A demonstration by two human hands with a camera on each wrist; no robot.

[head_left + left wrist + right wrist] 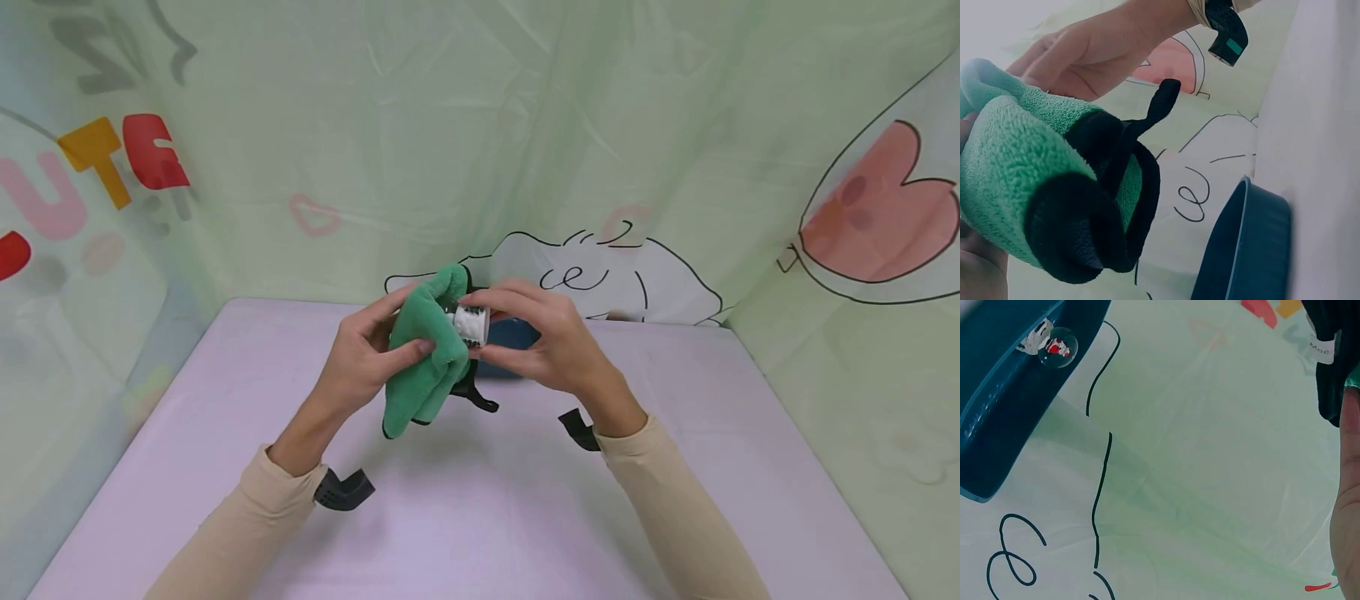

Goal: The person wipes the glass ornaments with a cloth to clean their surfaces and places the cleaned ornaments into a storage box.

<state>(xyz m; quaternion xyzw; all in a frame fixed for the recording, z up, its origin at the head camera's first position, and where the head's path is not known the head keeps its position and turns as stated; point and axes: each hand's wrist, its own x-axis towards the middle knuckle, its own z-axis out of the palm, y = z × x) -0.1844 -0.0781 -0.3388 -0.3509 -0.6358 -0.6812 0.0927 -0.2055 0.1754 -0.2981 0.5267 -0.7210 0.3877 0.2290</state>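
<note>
In the head view, my left hand (360, 358) grips a green fluffy cloth (427, 350) with black edging, thumb on its near face. The cloth is folded around one end of a small white cylindrical thing with dark green decoration (472, 325). My right hand (543, 333) pinches that thing's bare end between thumb and fingers. What the cloth wraps is hidden. A black hanging loop (1163, 106) sticks out from the cloth (1010, 156) in the left wrist view. The right wrist view catches a finger (1347, 487) beside the cloth's black edge.
Behind the hands a dark blue basin (513, 335) stands near the back of the pale lilac table (510, 517). A small clear globe (1058, 348) with a red and white figure lies inside it. Printed curtains (420, 150) enclose the table. Black cameras (345, 490) jut from both wrists.
</note>
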